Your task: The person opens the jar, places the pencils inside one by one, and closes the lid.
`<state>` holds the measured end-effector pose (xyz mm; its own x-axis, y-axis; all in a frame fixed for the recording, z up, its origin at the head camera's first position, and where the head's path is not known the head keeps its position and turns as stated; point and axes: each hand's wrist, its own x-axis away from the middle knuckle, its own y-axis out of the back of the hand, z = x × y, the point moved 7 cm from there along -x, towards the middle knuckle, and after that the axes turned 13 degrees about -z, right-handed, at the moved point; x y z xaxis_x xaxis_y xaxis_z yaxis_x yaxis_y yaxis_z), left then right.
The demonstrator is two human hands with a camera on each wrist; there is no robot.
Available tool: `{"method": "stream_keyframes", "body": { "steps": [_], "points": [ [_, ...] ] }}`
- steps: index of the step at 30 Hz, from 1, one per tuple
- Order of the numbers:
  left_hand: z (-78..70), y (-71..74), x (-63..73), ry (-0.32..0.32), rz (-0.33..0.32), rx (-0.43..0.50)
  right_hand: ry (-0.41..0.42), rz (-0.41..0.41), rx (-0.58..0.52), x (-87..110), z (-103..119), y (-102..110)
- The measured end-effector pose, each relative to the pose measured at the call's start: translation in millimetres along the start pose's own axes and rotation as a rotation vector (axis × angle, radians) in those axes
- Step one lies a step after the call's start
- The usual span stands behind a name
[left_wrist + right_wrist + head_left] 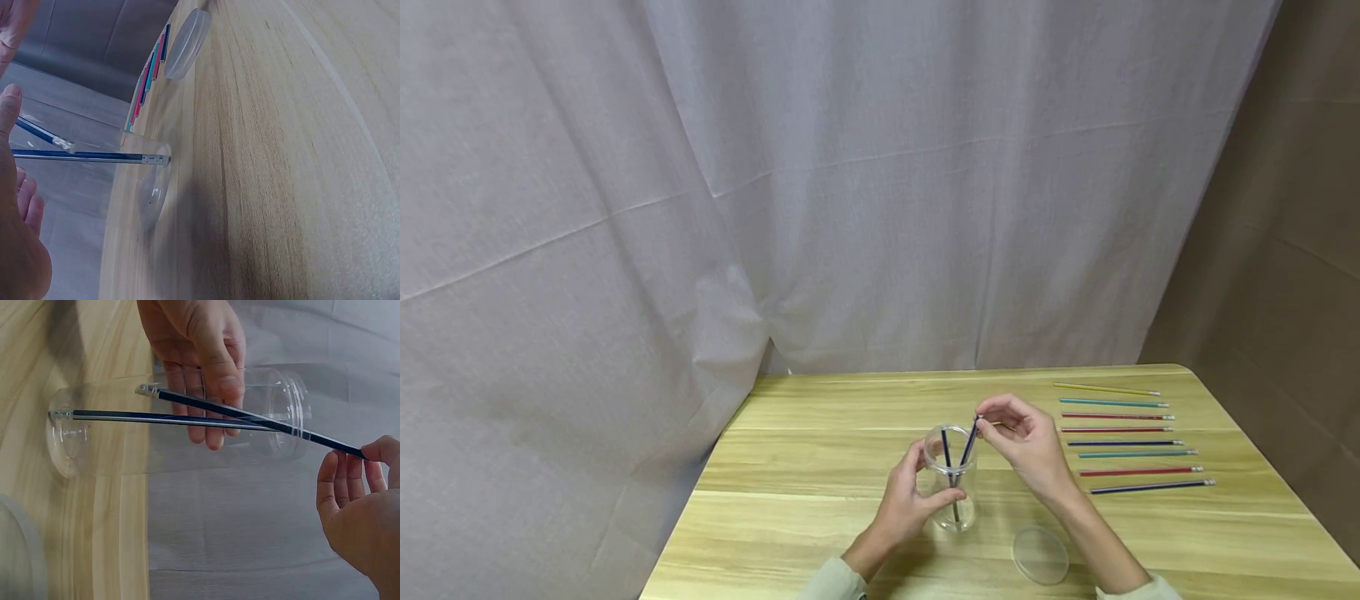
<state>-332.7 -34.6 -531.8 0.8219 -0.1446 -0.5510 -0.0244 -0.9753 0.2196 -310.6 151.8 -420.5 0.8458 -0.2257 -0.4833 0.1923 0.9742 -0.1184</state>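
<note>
A clear plastic jar stands upright on the table, its mouth uncovered. My left hand grips its side, thumb in front and fingers behind. At the mouth, my right hand pinches the upper end of a dark blue pencil between thumb and fingertips. That pencil slants down into the jar, its eraser end hanging above the bottom. A second dark blue pencil leans inside, with its eraser end at the jar's base. The two pencils cross in the right wrist view.
A round clear lid lies in front of the jar, to the right. Farther right, several pencils lie in a row, among them a yellow pencil and a red pencil. A grey curtain hangs behind the wooden table.
</note>
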Motion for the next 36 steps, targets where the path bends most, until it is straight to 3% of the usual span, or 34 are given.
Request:
{"method": "stream_keyframes", "body": {
  "steps": [18,24,30,36],
  "points": [
    [-1.0,0.0,0.4,-0.005,0.002,-0.011,0.007,0.012,0.063,2.6,-18,1],
    [0.6,0.0,0.2,0.037,0.009,0.006,0.017,0.017,0.086,3.8,-22,1],
    [-1.4,0.4,0.4,-0.003,0.000,-0.011,0.026,0.032,0.107,4.7,-25,0],
    [-0.5,0.5,0.3,0.046,0.008,-0.001,0.014,0.055,0.146,6.7,-28,-1]
  ]
}}
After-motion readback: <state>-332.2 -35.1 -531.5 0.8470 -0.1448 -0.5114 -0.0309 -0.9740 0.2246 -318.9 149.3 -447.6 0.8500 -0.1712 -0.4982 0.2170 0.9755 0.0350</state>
